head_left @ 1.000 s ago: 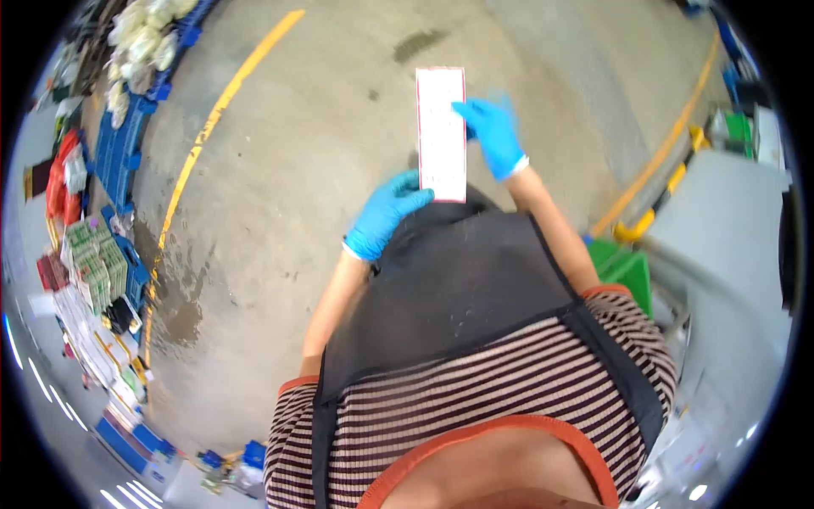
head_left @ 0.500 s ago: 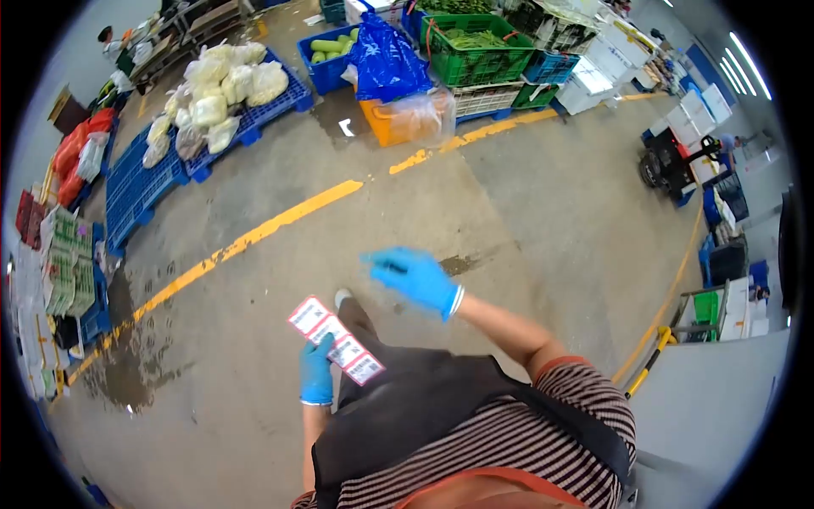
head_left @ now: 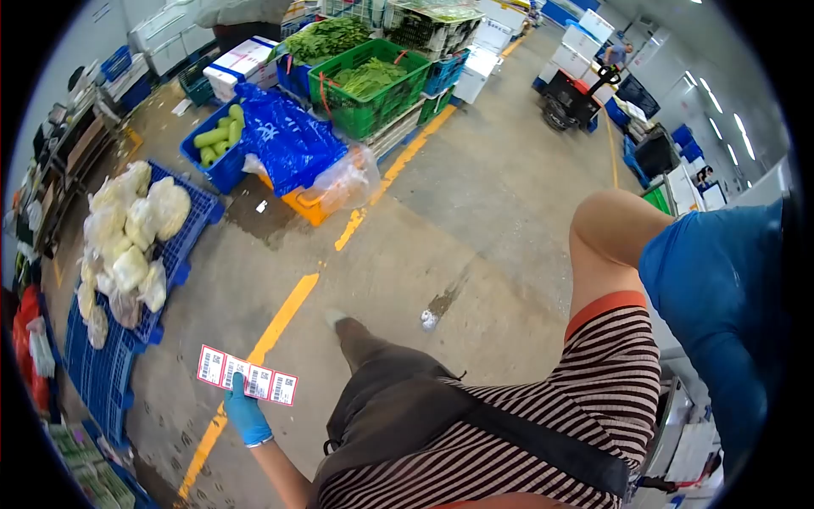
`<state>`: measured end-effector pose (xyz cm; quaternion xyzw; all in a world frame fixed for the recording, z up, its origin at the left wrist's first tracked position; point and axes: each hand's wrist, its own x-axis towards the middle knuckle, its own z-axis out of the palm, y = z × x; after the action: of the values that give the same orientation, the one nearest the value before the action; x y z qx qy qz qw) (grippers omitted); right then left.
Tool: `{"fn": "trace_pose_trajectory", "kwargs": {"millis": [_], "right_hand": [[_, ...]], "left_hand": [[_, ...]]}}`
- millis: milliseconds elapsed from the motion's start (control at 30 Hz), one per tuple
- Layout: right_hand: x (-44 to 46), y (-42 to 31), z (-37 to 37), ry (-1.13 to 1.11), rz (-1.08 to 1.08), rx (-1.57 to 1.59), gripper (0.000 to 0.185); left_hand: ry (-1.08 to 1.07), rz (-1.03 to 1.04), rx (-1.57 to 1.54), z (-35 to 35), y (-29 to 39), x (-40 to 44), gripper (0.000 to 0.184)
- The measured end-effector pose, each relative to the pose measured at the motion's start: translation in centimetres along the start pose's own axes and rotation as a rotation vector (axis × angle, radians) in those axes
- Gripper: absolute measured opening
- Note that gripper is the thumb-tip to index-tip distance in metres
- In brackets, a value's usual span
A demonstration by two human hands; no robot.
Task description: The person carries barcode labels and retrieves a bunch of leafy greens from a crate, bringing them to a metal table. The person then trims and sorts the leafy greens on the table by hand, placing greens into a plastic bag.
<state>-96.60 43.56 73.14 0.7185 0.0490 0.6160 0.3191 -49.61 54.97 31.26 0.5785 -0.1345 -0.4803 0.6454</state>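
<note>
Possibly, the label strip [head_left: 264, 382] at lower left could be bent or dropped if the pinch were loosened, since both ends are unsupported. It is grasped near its middle by the left hand [head_left: 247, 417], mostly above it in frame. The right hand's [head_left: 719, 293] grip, far right, cannot be told.

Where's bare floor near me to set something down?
The widest floor, bare but for a scrap, lies between the yellow line, the pallet jack and your leg. A narrower strip, partly hidden by the labels in your left hand, runs between line and blue pallets. It's crowded where pale bags lie on the pallets, and around the blue bag and green crate.
</note>
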Motion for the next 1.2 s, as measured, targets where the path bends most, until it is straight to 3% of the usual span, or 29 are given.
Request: {"fn": "trace_pose_trajectory", "kwargs": {"millis": [67, 267, 433, 500, 567, 633, 700, 800, 933, 1200], "right_hand": [[-0.9, 2.5, 2.9, -0.026, -0.028, -0.010, 0.020], [-5.9, 11.5, 12.9, -0.036, -0.062, 0.010, 0.021], [-10.0, 20.0, 26.3, 0.015, -0.069, 0.167, 0.022], [-11.4, 22.6, 32.0, 0.076, -0.103, 0.201, 0.022], [-11.8, 25.0, 37.5, 0.088, -0.118, 0.228, 0.023], [-11.9, 27.5, 43.3, 0.107, -0.107, 0.232, 0.023], [-10.5, 28.8, 48.5, 0.154, -0.094, 0.219, 0.023], [-6.6, 30.7, 55.6, 0.277, -0.044, 0.227, 0.024], [-2.0, 29.9, 63.8, 0.402, -0.135, 0.226, 0.025], [-6.0, 36.3, 82.4, 0.318, -0.056, 0.153, 0.026]], "left_hand": [[-0.077, -0.003, 0.032, 2.2, 2.1, 4.7, 0.029], [0.061, -0.047, 0.025, 5.1, 6.6, 16.6, 0.029], [0.077, -0.003, 0.137, 3.7, 12.7, 24.0, 0.021], [0.245, -0.002, 0.237, 1.7, 13.5, 27.5, 0.020], [0.205, 0.001, -0.006, 0.5, 13.8, 31.1, 0.023], [0.144, 0.006, 0.009, -1.5, 14.4, 35.5, 0.027], [0.216, -0.001, -0.096, -2.1, 17.0, 39.7, 0.035], [0.192, -0.014, -0.044, -3.6, 24.4, 43.2, 0.035], [0.091, -0.011, -0.009, -5.1, 31.7, 50.3, 0.035], [-0.096, -0.027, 0.125, -5.2, 41.2, 73.4, 0.035]]}}
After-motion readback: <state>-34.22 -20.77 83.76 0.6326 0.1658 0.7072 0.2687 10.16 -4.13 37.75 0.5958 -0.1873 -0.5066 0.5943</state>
